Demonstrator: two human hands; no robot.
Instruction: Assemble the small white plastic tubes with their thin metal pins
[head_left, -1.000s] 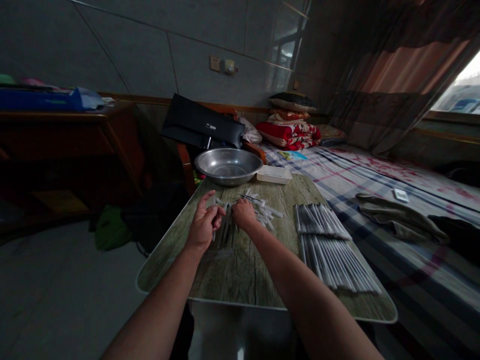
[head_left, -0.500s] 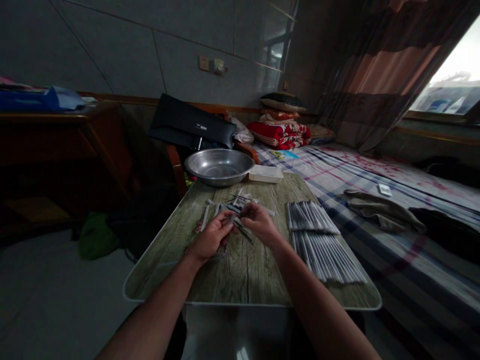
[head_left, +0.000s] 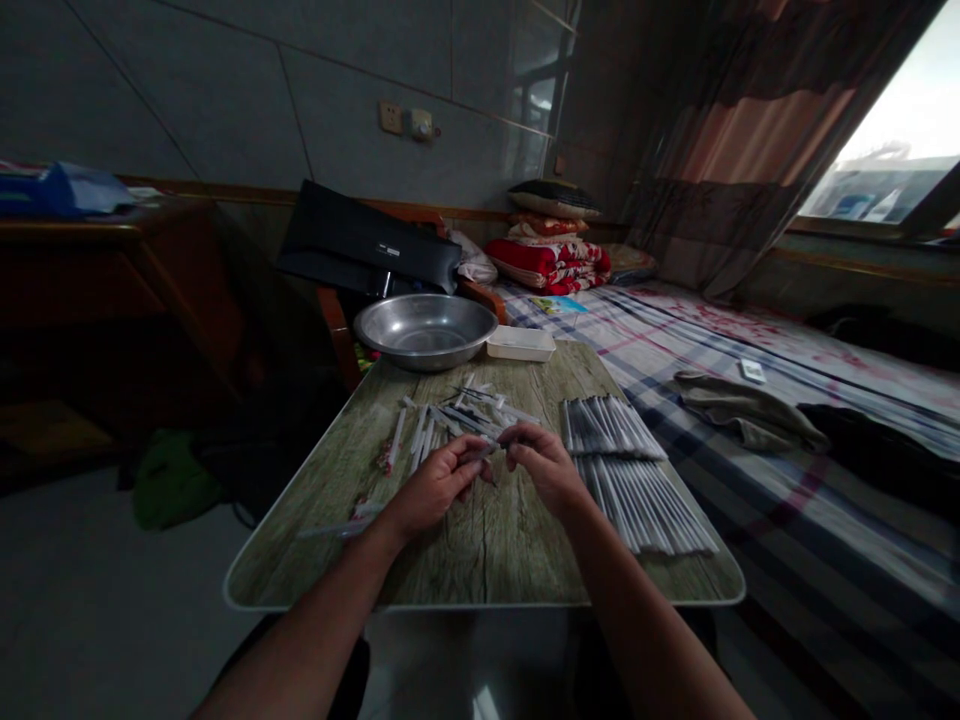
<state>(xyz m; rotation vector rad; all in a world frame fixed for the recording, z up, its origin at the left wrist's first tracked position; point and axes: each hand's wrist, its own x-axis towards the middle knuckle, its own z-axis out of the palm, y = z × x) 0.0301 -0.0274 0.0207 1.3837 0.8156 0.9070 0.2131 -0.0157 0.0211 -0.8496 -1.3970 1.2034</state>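
Observation:
Over the middle of the wood-grain table (head_left: 517,560), my left hand (head_left: 442,480) pinches a thin, pale strip (head_left: 489,450) between thumb and fingers. My right hand (head_left: 544,465) is closed at the strip's other end, fingertips almost meeting those of the left. Exactly what the strip is, I cannot make out. Just beyond both hands lies a loose heap of slim white and dark sticks (head_left: 465,412). To the right are two overlapping rows of slender white sticks (head_left: 637,500), the far row with dark ends.
A metal basin (head_left: 427,335) and a white plastic tray (head_left: 521,345) stand at the table's far end. Small reddish bits with pale strips (head_left: 360,518) lie at the left. A bed (head_left: 630,340) borders the right side; a black monitor-like panel (head_left: 367,245) leans behind.
Both hands have drawn back from the loose heap toward me, and more of it shows. The pale strip is now between their fingertips. The view has shifted slightly right.

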